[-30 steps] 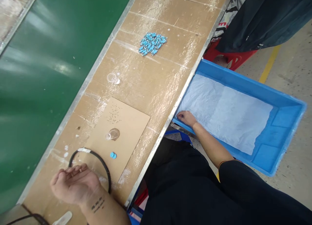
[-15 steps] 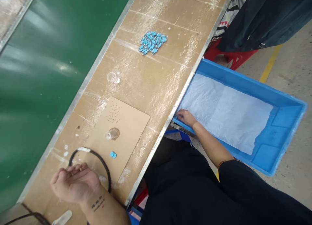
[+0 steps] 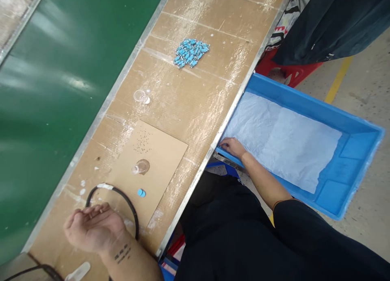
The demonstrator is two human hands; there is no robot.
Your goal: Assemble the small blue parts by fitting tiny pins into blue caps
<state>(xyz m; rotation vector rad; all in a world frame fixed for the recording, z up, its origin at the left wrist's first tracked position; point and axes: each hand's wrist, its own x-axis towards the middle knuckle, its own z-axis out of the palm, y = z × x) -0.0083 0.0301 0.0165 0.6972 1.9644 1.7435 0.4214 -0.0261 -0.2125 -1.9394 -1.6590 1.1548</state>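
My left hand (image 3: 94,229) rests palm up above the lower left of the worktable, fingers loosely curled and apart, with nothing visible in the palm. A black cable loop (image 3: 134,212) lies beside it. My right hand (image 3: 233,146) is at the near left corner of a blue plastic tray (image 3: 319,101), fingers bent in by the table edge. Its fingertips are closed together; what they hold, if anything, is too small to see. Between my hands, a brown board (image 3: 166,159) carries tiny dark bits (image 3: 142,141), a small clear cup (image 3: 140,167) and two blue discs (image 3: 141,193).
A heap of small blue parts with metal ends (image 3: 191,52) lies farther up the table. Another clear cup (image 3: 140,96) stands nearer. A green belt-like surface (image 3: 70,70) borders the table. White sheeting (image 3: 283,139) lines the tray. A person in dark clothing (image 3: 332,25) is at the upper right.
Both hands stay almost in place; the fingers of my right hand shift slightly. Specks and bright reflections on the green surface have changed position.
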